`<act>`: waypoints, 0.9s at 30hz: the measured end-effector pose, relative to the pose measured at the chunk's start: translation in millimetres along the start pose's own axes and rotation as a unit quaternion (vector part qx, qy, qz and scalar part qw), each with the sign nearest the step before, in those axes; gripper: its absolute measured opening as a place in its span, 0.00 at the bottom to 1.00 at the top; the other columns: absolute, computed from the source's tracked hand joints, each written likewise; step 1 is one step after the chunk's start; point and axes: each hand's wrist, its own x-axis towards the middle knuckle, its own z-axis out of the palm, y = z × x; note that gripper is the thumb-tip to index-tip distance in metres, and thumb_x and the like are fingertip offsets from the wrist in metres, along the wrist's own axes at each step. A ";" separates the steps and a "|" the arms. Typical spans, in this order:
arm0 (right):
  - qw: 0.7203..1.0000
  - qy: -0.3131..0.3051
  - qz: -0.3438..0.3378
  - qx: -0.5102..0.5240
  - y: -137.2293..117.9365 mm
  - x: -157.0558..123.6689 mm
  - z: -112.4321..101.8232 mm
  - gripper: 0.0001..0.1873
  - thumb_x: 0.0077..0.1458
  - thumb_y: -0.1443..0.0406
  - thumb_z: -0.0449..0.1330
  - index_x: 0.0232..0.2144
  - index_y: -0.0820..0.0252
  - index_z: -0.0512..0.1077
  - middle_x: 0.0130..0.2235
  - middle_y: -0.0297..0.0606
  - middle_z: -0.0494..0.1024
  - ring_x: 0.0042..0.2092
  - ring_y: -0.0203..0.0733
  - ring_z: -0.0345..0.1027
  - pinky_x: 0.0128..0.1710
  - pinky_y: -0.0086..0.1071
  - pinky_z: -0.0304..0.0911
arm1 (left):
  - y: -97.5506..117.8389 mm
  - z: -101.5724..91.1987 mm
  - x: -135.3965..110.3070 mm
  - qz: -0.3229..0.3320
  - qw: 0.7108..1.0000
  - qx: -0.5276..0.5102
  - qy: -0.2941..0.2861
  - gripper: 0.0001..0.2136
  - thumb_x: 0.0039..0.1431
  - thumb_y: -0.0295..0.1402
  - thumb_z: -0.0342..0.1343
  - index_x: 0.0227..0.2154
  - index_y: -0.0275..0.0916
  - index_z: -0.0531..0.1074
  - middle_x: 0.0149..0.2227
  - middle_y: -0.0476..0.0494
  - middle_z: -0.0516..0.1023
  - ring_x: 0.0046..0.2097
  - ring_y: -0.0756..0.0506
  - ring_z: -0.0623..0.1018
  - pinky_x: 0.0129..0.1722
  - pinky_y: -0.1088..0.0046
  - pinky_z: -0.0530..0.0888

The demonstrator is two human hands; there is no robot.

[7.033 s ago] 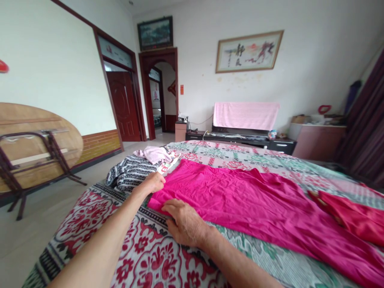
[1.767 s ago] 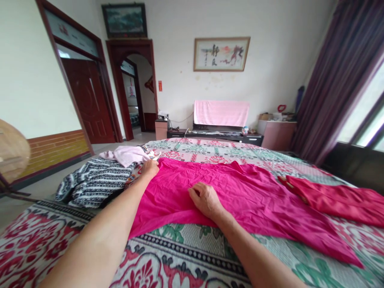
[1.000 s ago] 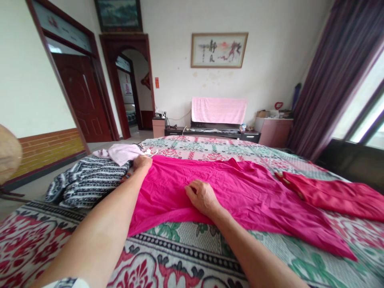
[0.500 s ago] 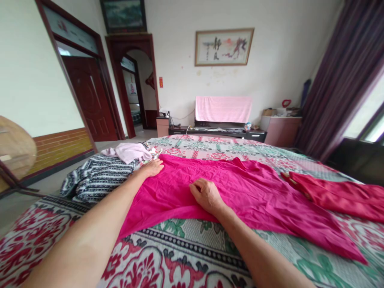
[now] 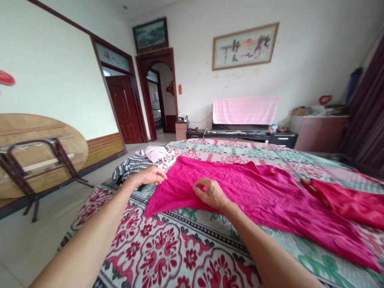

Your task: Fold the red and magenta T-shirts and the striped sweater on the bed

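Observation:
A bright pink garment (image 5: 237, 180) lies spread and slightly wrinkled before me, its kind not clear. My left hand (image 5: 152, 175) is at its left edge, with bent fingers drawn together on the cloth's border. Over the garment's left half is my right hand (image 5: 210, 193). Its fingers curl toward the thumb in a loop through which pink shows; whether any cloth is pinched at the fingertips is hidden. Beyond my left hand lie a black-and-white striped cloth (image 5: 127, 168) and a pale pink cloth (image 5: 154, 153).
A patterned red, green and white cover (image 5: 159, 248) lies beneath the clothes. Red folded fabric (image 5: 354, 200) rests at the right. A folding round table (image 5: 45, 152) leans against the left wall. Across the room stands a low black cabinet (image 5: 282, 140) with a pink-draped screen (image 5: 244, 110).
My view has turned left, showing more of the folding table. My left hand, earlier laid flat on the garment's far left corner, has come nearer along its edge with fingers bent. My right hand's curl has loosened.

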 end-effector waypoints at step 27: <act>0.986 -0.006 0.148 0.070 -25.4 17.8 45.0 0.16 0.56 0.66 0.49 0.23 0.62 0.74 0.22 0.32 0.71 0.26 0.33 0.61 0.25 0.24 0.51 | -3.9 7.7 -30.8 0.036 0.994 0.003 -0.103 0.24 0.34 0.26 0.55 0.41 0.42 0.76 0.39 0.48 0.78 0.42 0.45 0.74 0.38 0.77 0.68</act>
